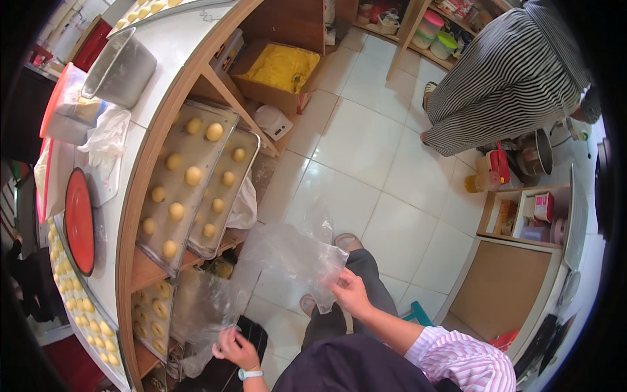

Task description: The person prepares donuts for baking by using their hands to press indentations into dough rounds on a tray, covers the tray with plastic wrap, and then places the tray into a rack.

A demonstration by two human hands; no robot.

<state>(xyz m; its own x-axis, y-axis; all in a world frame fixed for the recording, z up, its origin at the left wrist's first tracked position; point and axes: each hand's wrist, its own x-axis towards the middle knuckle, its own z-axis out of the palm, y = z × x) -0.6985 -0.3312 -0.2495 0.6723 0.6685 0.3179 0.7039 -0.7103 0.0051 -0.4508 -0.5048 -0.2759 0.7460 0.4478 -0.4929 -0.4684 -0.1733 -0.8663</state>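
A thin, crinkled clear plastic sheet (287, 251) hangs in front of me, spread between my hands above the floor. My right hand (353, 295) pinches its near right edge between thumb and fingers. My left hand (239, 349), with a pale watch at the wrist, is closed on the plastic's lower left part. Folds of the plastic hang beside the shelf and reach over the lower tray. Whether it is a flat sheet or a bag, I cannot tell.
Trays of round dough balls (192, 175) and a tray of dough rings (159, 310) sit on shelves under the left counter (134, 150). On top are a metal tin (124, 68) and red lid (80, 222). A person in striped clothes (503, 85) stands far right.
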